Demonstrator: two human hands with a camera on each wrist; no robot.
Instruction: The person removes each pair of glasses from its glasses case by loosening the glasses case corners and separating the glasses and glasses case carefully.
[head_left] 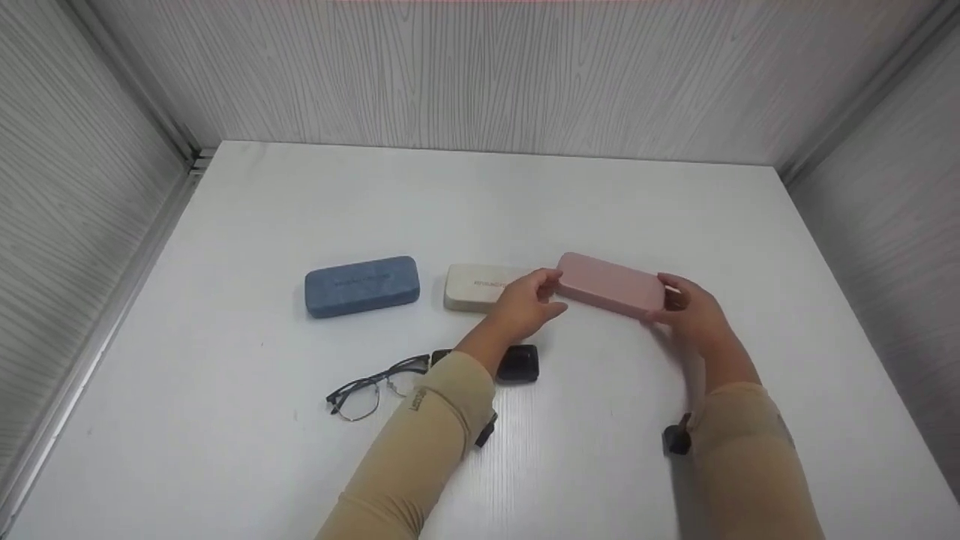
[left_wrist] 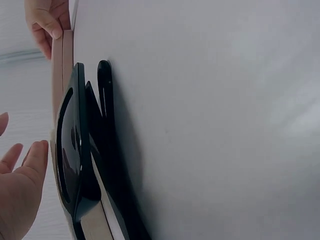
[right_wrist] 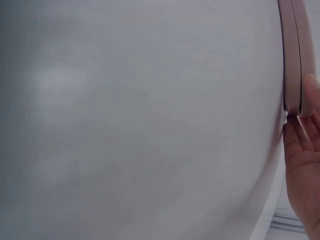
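My right hand [head_left: 694,315] holds the right end of a closed pink glasses case [head_left: 611,283], its thumb and fingers on either face. In the right wrist view, the seam of the case runs up from that hand [right_wrist: 305,177]. At the case's left end, my left hand [head_left: 525,304] has its fingertips right by the corner, with the thumb apart. Beneath the left hand lies a cream glasses case [head_left: 472,285], its right part hidden. Dark sunglasses [head_left: 519,363] sit under the left wrist, partly covered; in the left wrist view, these sunglasses [left_wrist: 80,150] stand nearest the camera.
A blue glasses case [head_left: 362,286] lies to the left on the white table [head_left: 225,405]. Dark-rimmed eyeglasses [head_left: 375,376] rest nearer me, beside the left sleeve. Grey wood-grain panels [head_left: 480,82] enclose the table at the back and both sides.
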